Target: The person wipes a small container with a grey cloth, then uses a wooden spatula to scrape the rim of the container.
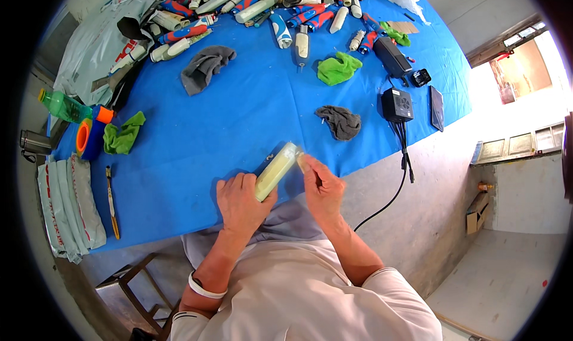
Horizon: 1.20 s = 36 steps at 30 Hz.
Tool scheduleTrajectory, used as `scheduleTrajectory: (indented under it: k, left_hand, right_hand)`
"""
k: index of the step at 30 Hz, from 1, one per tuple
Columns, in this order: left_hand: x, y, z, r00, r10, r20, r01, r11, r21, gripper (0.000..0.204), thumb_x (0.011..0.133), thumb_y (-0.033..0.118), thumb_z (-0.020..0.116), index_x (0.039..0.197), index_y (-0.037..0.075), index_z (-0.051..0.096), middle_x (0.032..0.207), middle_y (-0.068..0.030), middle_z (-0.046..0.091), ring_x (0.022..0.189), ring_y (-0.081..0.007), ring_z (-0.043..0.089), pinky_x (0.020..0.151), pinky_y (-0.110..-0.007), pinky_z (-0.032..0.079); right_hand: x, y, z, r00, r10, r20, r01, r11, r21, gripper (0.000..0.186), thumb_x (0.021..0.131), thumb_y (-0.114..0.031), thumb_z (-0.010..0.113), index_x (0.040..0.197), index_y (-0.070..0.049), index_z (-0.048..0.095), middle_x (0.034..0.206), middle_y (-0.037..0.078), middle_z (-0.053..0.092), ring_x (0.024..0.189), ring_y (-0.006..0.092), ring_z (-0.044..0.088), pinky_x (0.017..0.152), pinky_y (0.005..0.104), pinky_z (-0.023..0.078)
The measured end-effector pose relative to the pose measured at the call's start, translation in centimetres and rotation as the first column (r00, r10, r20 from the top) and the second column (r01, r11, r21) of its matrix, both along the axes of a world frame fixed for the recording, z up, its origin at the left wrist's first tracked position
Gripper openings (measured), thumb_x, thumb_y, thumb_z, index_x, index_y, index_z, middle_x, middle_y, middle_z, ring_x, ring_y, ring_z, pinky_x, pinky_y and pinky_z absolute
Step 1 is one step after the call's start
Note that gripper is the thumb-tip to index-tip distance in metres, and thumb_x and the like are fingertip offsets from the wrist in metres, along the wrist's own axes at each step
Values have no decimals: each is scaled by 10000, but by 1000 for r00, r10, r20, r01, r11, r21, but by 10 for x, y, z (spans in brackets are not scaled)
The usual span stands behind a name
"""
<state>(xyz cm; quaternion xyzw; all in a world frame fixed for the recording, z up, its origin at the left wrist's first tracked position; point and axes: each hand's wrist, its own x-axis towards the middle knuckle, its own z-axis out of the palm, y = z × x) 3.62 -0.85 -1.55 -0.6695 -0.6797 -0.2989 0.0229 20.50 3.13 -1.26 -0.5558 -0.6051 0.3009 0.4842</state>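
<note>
Gripping the near end of a pale yellow-green tube (276, 172), the left hand (245, 200) curls firmly round it, fingers and thumb mostly wrapped. The right hand (323, 184) stands at the tube's far end, thumb and forefinger brought together; it seems to pinch a thin flap (299, 154) there, though blur hides whether this is film, tape or something else.

Taking the charcoal rag (338, 122) as landmark, the tube is nearer the person and to the left, tilted with its far end leaning toward the rag. It looks stiff and fairly solid, perhaps moderately weighty for its size, with a glossy skin at the far end that could be slippery. A full wrap round the body, as the left hand has, should suit it best; the flap looks light and easily torn, so a fingertip pinch at its edge fits better than a hard tug.

Beyond the rag on the blue-covered surface (173, 144) lie a green cloth (339, 68) and, farther off, a heap of cylinders (256, 8), many red and blue, others cream. Right of the rag are a black fan-vented box (397, 105) with cables and a dark flat phone-like slab (437, 108). Left of and beyond it is a grey cloth (206, 68).
</note>
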Motion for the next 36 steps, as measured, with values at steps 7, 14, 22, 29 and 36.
scheduleTrajectory:
  k: [7,14,22,29,36]
  left_hand:
    - [1,0,-2,1000,7,-5,-7,1000,0,353,690,288,835,785,105,549,699,-52,588,625,-260,580,640,-410,379]
    - [1,0,-2,1000,10,-1,-10,1000,11,357,689,294,837,787,106,549,702,-48,592,626,-258,580,638,-413,377]
    - [0,-1,-3,1000,4,1,-4,1000,-9,358,688,297,836,787,103,552,712,-50,596,639,-256,589,643,-416,379]
    - [0,0,-2,1000,-1,2,1,1000,-3,355,699,299,832,786,104,549,703,-52,588,635,-260,586,645,-418,377]
    - [0,0,-1,1000,-6,0,6,1000,6,359,697,292,834,797,100,548,698,-53,585,620,-261,576,641,-415,371]
  right_hand:
    - [0,-4,0,992,74,99,-74,997,1,178,955,-21,670,1115,-6,746,807,76,736,610,57,578,554,233,470]
    - [-7,-3,-7,995,-68,-74,65,997,-40,183,949,-25,664,1113,-11,744,772,76,709,601,57,559,555,231,459]
    - [-6,-3,-6,998,-53,23,52,998,30,195,946,-28,674,1129,-7,736,757,84,699,587,64,552,551,233,461]
    - [-1,-4,-6,999,-12,44,10,999,46,195,933,-15,686,1121,1,736,767,90,709,574,71,563,543,239,466]
    - [-2,-4,-4,1000,11,26,-13,998,65,200,923,15,681,1117,9,733,848,107,751,591,68,586,548,225,474]
